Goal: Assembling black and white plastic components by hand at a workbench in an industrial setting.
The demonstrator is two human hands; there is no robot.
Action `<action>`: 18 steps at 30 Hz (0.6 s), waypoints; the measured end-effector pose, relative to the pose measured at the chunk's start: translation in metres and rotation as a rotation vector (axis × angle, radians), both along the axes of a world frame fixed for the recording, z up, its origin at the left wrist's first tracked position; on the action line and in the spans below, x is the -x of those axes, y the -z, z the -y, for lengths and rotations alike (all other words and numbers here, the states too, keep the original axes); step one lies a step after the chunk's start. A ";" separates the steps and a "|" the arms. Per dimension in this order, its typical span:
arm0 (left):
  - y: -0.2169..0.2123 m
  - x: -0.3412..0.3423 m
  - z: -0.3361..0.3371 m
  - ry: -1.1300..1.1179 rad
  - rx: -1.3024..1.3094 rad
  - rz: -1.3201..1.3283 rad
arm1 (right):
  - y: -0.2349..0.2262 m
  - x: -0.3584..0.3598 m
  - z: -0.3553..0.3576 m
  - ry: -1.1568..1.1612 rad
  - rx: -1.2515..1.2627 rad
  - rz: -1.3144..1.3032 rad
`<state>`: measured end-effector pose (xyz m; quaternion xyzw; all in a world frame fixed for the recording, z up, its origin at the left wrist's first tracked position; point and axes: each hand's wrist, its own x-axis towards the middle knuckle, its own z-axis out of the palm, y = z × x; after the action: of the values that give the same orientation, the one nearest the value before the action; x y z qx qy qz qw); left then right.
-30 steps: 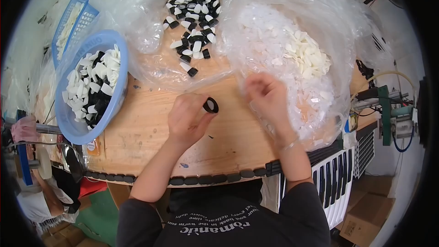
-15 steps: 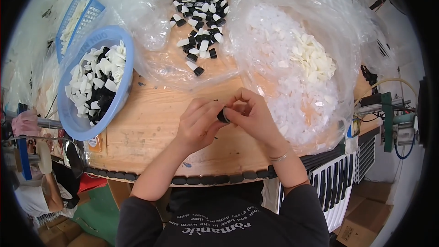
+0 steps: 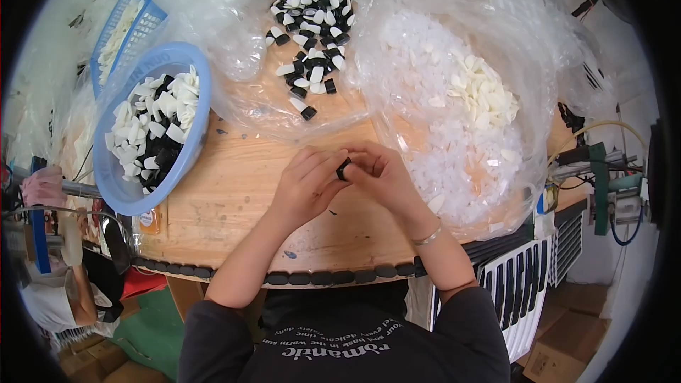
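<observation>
Over the wooden table, my left hand (image 3: 305,183) and my right hand (image 3: 379,176) meet, with fingers curled inward. Between their fingertips they pinch a small black cap-like piece (image 3: 343,169); the fingers cover much of it, and whether a white part is with it I cannot tell. Beyond the hands lies a pile of black pieces with white rounded tabs (image 3: 316,32) on clear plastic. To the left stands a blue basin (image 3: 128,206), heaped with loose white and black pieces. On the right, cream-white oval pieces (image 3: 486,92) rest beside many small translucent pieces (image 3: 461,149).
A blue slotted basket (image 3: 145,32) with white pieces stands behind the basin. Clear plastic sheeting (image 3: 234,35) covers the far table. Black pads (image 3: 301,279) line the near edge. Clamp-like equipment (image 3: 603,184) is at right; another person's arm (image 3: 84,294) shows at lower left.
Both hands stay together in nearly the same place. The fingers have shifted around the black piece, which now sits slightly farther back and is turned. The view has shifted slightly.
</observation>
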<state>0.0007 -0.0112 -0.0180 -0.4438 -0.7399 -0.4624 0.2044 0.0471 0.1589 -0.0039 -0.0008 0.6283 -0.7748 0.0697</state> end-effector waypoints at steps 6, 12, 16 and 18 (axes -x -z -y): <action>0.006 0.001 0.011 -0.002 -0.050 0.799 | 0.010 0.009 -0.007 0.031 0.080 -0.016; 0.006 0.000 0.016 -0.038 -0.055 1.028 | 0.014 0.003 0.003 0.207 0.052 -0.042; 0.017 0.009 0.020 -0.006 -0.111 0.924 | 0.006 0.012 -0.002 0.265 -0.009 -0.058; 0.018 0.017 0.024 -0.137 -0.298 0.826 | -0.014 0.033 -0.015 0.072 -0.347 -0.104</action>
<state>-0.0161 -0.0357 -0.0359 -0.1373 -0.7126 -0.6878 -0.0166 0.0136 0.1740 0.0106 -0.0063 0.7549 -0.6557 0.0087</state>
